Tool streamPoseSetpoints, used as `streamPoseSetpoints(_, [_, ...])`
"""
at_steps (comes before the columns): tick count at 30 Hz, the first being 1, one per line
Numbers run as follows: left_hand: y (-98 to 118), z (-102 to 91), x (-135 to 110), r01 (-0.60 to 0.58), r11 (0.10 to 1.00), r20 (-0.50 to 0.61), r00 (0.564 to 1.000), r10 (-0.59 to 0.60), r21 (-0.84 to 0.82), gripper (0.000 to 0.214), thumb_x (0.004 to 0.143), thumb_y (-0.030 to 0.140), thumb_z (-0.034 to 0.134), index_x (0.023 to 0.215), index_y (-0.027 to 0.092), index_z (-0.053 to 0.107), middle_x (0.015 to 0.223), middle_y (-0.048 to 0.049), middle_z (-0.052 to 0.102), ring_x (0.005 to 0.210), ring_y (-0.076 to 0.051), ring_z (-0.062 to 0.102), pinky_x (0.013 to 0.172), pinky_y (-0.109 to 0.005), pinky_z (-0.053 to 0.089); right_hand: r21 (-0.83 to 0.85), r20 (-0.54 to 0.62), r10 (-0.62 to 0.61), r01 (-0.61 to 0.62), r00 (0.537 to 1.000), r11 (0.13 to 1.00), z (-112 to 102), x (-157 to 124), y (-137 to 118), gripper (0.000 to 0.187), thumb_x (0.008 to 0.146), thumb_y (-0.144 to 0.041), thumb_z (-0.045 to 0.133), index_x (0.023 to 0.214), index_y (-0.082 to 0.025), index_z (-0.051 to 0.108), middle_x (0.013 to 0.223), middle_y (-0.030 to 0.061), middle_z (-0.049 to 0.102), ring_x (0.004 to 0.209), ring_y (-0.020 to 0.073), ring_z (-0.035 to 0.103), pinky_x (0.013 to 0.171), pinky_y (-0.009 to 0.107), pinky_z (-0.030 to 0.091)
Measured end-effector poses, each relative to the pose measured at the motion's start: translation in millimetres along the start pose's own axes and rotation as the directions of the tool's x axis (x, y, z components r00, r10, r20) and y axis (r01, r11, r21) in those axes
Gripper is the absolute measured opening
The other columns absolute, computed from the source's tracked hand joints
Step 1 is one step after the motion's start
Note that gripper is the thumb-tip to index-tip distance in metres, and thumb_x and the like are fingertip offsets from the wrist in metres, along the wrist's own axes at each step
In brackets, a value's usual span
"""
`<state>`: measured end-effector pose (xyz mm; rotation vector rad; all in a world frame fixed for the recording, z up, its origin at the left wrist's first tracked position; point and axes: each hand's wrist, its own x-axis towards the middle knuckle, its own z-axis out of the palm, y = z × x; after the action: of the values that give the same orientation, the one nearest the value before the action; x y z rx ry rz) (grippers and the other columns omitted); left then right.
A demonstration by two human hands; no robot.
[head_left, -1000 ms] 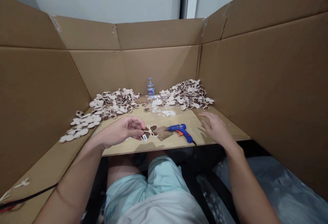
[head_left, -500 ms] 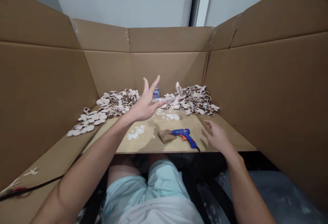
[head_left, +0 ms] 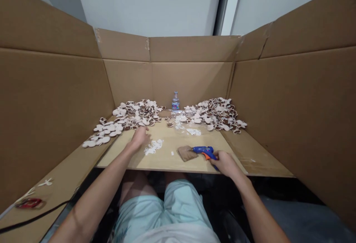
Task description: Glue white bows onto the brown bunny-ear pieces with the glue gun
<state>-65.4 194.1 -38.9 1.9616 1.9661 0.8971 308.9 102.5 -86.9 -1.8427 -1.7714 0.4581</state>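
Note:
My right hand (head_left: 226,163) is wrapped round the handle of a blue hot glue gun (head_left: 203,149) with an orange trigger. The gun's nozzle rests over a small brown pad (head_left: 187,154) on the board. My left hand (head_left: 139,137) is at the near edge of the left pile of flat white-and-brown pieces with loops (head_left: 136,111); its fingers are blurred, and whether they hold a piece cannot be made out. Just right of that hand lies a scatter of small white pieces (head_left: 154,146).
Tall cardboard walls (head_left: 191,78) enclose the wooden board (head_left: 167,163). A second pile of pieces (head_left: 217,113) sits at back right, with a plastic bottle (head_left: 175,102) between the piles. More white bits (head_left: 194,132) lie mid-board. At far left are a red tool (head_left: 29,203) and a black cable (head_left: 36,219).
My left hand has come down and left from mid-air to the left pile. My right hand has moved in and closed on the glue gun's handle. The view has shifted slightly.

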Motion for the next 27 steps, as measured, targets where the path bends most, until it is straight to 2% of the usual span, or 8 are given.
streamPoseSetpoints(3, [-23.4, -1.9, 16.7, 0.093, 0.986, -0.015, 0.996, -0.092, 0.137, 0.035, 0.089, 0.033, 0.06, 0.12, 0.016, 0.057, 0.12, -0.0092, 0.06, 0.103, -0.024, 0.062, 0.084, -0.043, 0.053, 0.092, 0.007, -0.002, 0.002, 1.0, 0.996, 3.2, 2.0, 0.3, 0.007, 0.068, -0.023, 0.061, 0.065, -0.019, 0.065, 0.061, 0.0034, 0.068, 0.061, 0.02, 0.062, 0.055, 0.026, 0.038])
streamPoseSetpoints(7, [-45.7, -4.4, 37.6, 0.117, 0.965, -0.049, 0.993, -0.109, 0.234, 0.036, 0.09, 0.032, 0.059, 0.122, 0.017, 0.056, 0.125, -0.0107, 0.058, 0.106, -0.024, 0.06, 0.087, -0.045, 0.052, 0.212, 0.001, 0.023, -0.023, 1.0, 0.977, 3.1, 5.8, 0.7, 0.016, 0.07, -0.03, 0.055, 0.065, -0.018, 0.064, 0.056, 0.003, 0.066, 0.056, 0.0202, 0.061, 0.052, 0.027, 0.04])
streamPoseSetpoints(11, [-58.3, -1.6, 52.8, 0.14, 0.961, -0.034, 0.99, -0.136, 0.24, 0.037, 0.09, 0.032, 0.058, 0.123, 0.017, 0.055, 0.125, -0.0106, 0.058, 0.106, -0.024, 0.06, 0.087, -0.046, 0.052, 0.326, -0.026, 0.054, -0.042, 0.998, 0.944, 2.0, 7.8, 1.2, 0.019, 0.069, -0.035, 0.051, 0.07, -0.018, 0.059, 0.061, 0.0033, 0.065, 0.058, 0.0188, 0.06, 0.052, 0.027, 0.042])
streamPoseSetpoints(15, [-63.2, -2.8, 56.9, 0.183, 0.969, -0.016, 0.983, -0.183, 0.167, 0.035, 0.09, 0.032, 0.059, 0.121, 0.017, 0.056, 0.123, -0.0103, 0.059, 0.104, -0.024, 0.061, 0.086, -0.045, 0.053, 0.446, 0.012, 0.09, -0.086, 0.996, 0.891, 4.9, 5.3, 1.3, 0.017, 0.069, -0.037, 0.042, 0.072, -0.022, 0.048, 0.05, -0.0028, 0.055, 0.043, 0.0148, 0.053, 0.042, 0.025, 0.039])
streamPoseSetpoints(19, [-55.3, -10.3, 46.0, 0.196, 0.981, -0.027, 0.98, -0.196, 0.005, 0.034, 0.09, 0.033, 0.058, 0.12, 0.016, 0.057, 0.122, -0.0092, 0.06, 0.103, -0.024, 0.061, 0.085, -0.044, 0.053, 0.505, 0.024, 0.119, -0.114, 0.993, 0.856, 6.9, 2.6, -3.1, 0.018, 0.07, -0.041, 0.041, 0.071, -0.023, 0.044, 0.041, -0.0069, 0.045, 0.033, 0.0126, 0.042, 0.035, 0.023, 0.032])
streamPoseSetpoints(23, [-30.7, -17.8, 21.5, 0.176, 0.958, -0.096, 0.975, -0.202, -0.226, 0.033, 0.09, 0.033, 0.058, 0.118, 0.015, 0.058, 0.119, -0.0088, 0.061, 0.099, -0.023, 0.063, 0.082, -0.043, 0.054, 0.514, -0.047, 0.105, -0.066, 0.993, 0.855, 2.9, -0.3, -15.9, 0.03, 0.071, -0.05, 0.051, 0.073, -0.02, 0.052, 0.045, -0.0053, 0.048, 0.037, 0.0128, 0.044, 0.038, 0.024, 0.032])
streamPoseSetpoints(25, [-14.5, -19.1, 3.8, 0.121, 0.927, -0.139, 0.974, -0.18, -0.354, 0.029, 0.089, 0.033, 0.06, 0.11, 0.014, 0.062, 0.114, -0.0086, 0.064, 0.099, -0.023, 0.063, 0.084, -0.042, 0.053, 0.5, -0.101, 0.089, -0.027, 0.991, 0.866, -0.2, -3.5, -24.1, 0.035, 0.068, -0.052, 0.059, 0.075, -0.018, 0.057, 0.047, -0.0045, 0.049, 0.042, 0.0135, 0.046, 0.042, 0.024, 0.033])
streamPoseSetpoints(27, [2.3, -18.0, -17.8, 0.047, 0.875, -0.175, 0.973, -0.149, -0.483, 0.024, 0.084, 0.036, 0.065, 0.094, 0.013, 0.064, 0.107, -0.0093, 0.067, 0.103, -0.024, 0.063, 0.088, -0.039, 0.051, 0.481, -0.148, 0.068, 0.011, 0.987, 0.877, -2.6, -7.9, -31.7, 0.037, 0.067, -0.052, 0.064, 0.075, -0.016, 0.06, 0.049, -0.0036, 0.051, 0.046, 0.0141, 0.047, 0.044, 0.024, 0.033])
